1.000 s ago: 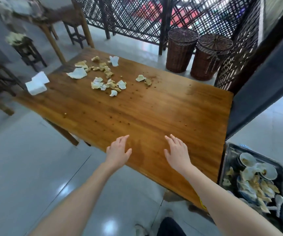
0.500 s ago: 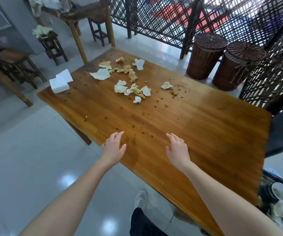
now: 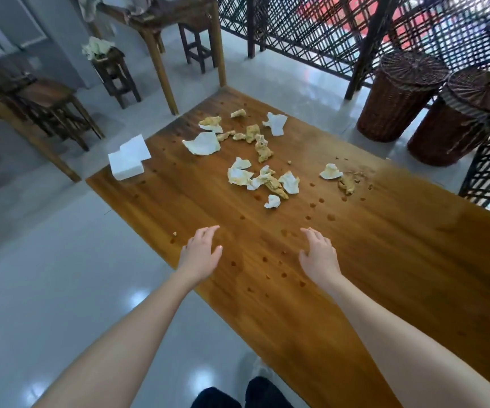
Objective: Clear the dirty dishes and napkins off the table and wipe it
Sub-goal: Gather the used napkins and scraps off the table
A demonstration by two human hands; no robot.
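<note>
Wooden counter (image 3: 385, 275): brown, spotted with small stains and crumbs.

Napkins (image 3: 255, 175): crumpled, white and yellow-stained, scattered over the far half with food scraps among them. No dishes show on the counter.

Lone napkin (image 3: 330, 172): apart to the right, just beside a smear (image 3: 348, 184).

Stack (image 3: 127, 159): clean white napkins at the far left corner.

Left hand (image 3: 201, 254) and right hand (image 3: 317, 257): both released, fingers straight, palms down, holding nothing, over the near half and well short of the napkins.

Step, as I judge it: gather the napkins. I would reach both hands past the pile and rake it inward into one heap. Cupping it from both sides should bring the greasy scraps along. The stack I would leave alone. The lone napkin needs its own pass.

Against a second ago: the napkins sit nearer in my view and my hands are farther along the counter toward them. The tub of dirty dishes at my right is out of view.
</note>
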